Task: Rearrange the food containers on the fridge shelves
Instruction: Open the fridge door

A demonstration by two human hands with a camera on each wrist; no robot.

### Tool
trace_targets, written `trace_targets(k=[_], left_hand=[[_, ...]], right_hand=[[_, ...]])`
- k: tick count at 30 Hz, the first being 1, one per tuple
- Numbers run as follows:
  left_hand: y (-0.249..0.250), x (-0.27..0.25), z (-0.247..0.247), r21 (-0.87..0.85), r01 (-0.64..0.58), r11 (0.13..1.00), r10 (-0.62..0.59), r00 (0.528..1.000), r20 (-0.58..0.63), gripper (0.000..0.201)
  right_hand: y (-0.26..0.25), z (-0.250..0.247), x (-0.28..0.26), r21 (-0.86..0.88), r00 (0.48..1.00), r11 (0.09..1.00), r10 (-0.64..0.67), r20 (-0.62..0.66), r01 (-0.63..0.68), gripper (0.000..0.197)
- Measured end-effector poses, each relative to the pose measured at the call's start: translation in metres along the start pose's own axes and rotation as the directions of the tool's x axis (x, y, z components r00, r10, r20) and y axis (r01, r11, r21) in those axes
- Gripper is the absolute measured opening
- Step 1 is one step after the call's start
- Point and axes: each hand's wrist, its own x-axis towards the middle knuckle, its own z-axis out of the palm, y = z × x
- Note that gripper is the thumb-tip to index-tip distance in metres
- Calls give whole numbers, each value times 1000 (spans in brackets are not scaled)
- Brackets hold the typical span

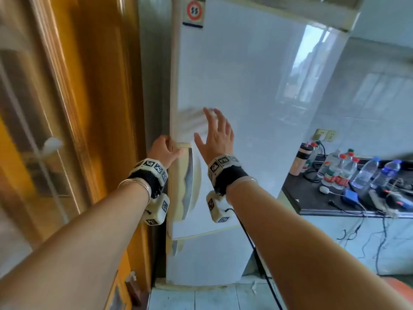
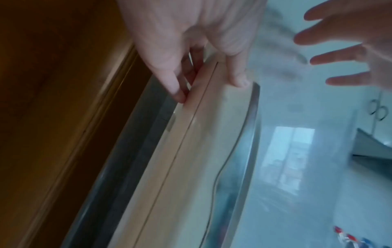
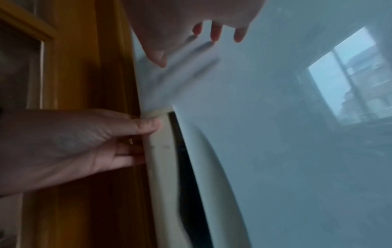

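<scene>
Head view: fridge door (image 1: 245, 90) closed, so shelves and food containers not visible. Left hand (image 1: 164, 149) grips the cream handle (image 1: 185, 175) on the door's left edge, at the handle's top end, fingers curled behind the edge, thumb on the front. Right hand (image 1: 215, 135) is just right of the handle, fingers spread and straight, holding nothing; can't tell if fingertips touch the door panel. Wooden door (image 1: 89, 108) stands left of the fridge; dark counter (image 1: 312, 198) with water bottles (image 1: 339, 171) and cables is to the fridge's right. Left wrist view: left hand (image 2: 191, 33) wrapped on the handle (image 2: 191, 151), fingers (image 2: 174, 83) tucked behind the door edge, thumb pressed on the front face; right hand (image 2: 350, 42) splayed beside it over the door. Right wrist view: right hand (image 3: 191, 20) slack above the panel, fingertips near their own reflection; left hand (image 3: 84, 142) clamped on the handle (image 3: 163, 151) below it. Blurred frames.
</scene>
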Motion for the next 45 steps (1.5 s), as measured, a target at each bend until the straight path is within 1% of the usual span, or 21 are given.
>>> trace_targets(k=[2, 4, 7, 10, 13, 15, 16, 17, 19, 20, 22, 25, 29, 31, 33, 37, 41, 45], left_hand=[[1, -13, -5, -13, -33, 999, 33, 999, -11, 51], [1, -32, -8, -49, -74, 996, 74, 997, 12, 49], [2, -64, -11, -76, -153, 985, 159, 984, 84, 48], [5, -92, -14, -102, -201, 974, 217, 960, 180, 38], [5, -111, -19, -30, -214, 976, 215, 948, 235, 36], [1, -119, -21, 39, -204, 978, 187, 947, 260, 41], [-1, -123, -20, 99, -204, 974, 169, 944, 284, 45], [-2, -127, -18, 180, -210, 961, 147, 939, 312, 48], [-2, -138, -12, 354, -241, 904, 113, 931, 346, 53], [-1, -144, -8, 410, -257, 875, 106, 929, 355, 54], [4, -156, 2, 466, -279, 840, 94, 920, 381, 57], [12, -171, 19, 490, -293, 821, 82, 910, 406, 55], [28, -189, 46, 512, -276, 813, 41, 905, 422, 55], [38, -197, 60, 521, -272, 809, 27, 902, 430, 57], [51, -206, 75, 524, -290, 801, 37, 897, 440, 58], [74, -224, 102, 506, -307, 806, 42, 882, 470, 57], [88, -240, 123, 511, -321, 797, 52, 880, 472, 56], [95, -250, 131, 509, -325, 797, 65, 884, 463, 54]], right_hand=[[-13, -10, -8, -21, 998, 999, 29, 55, -28, 75], [-27, -19, -18, -26, 995, 997, 73, 64, -72, 82], [-40, -29, -40, 20, 982, 983, 178, 64, -180, 90], [-44, -43, -63, 47, 964, 963, 265, 31, -266, 100], [-43, -60, -83, 57, 949, 947, 316, -12, -315, 107], [-38, -71, -93, 36, 946, 947, 321, -41, -319, 108], [-36, -78, -99, 32, 947, 948, 318, -43, -317, 108], [-35, -85, -105, 29, 948, 949, 316, -40, -315, 108], [-31, -100, -119, 49, 944, 944, 328, -37, -326, 106], [-27, -107, -127, 64, 941, 940, 337, -40, -334, 105], [-18, -123, -143, 98, 931, 929, 362, -44, -356, 104], [6, -148, -164, 144, 931, 925, 362, -52, -352, 101], [44, -191, -194, 189, 921, 912, 383, -69, -365, 95], [62, -212, -207, 151, 908, 908, 408, -96, -391, 92], [81, -232, -220, 121, 887, 894, 444, -128, -431, 87], [115, -266, -240, 125, 826, 845, 535, -179, -520, 68], [152, -293, -252, 24, 820, 843, 529, -218, -538, 56], [186, -310, -255, -17, 781, 802, 575, -245, -596, 53]])
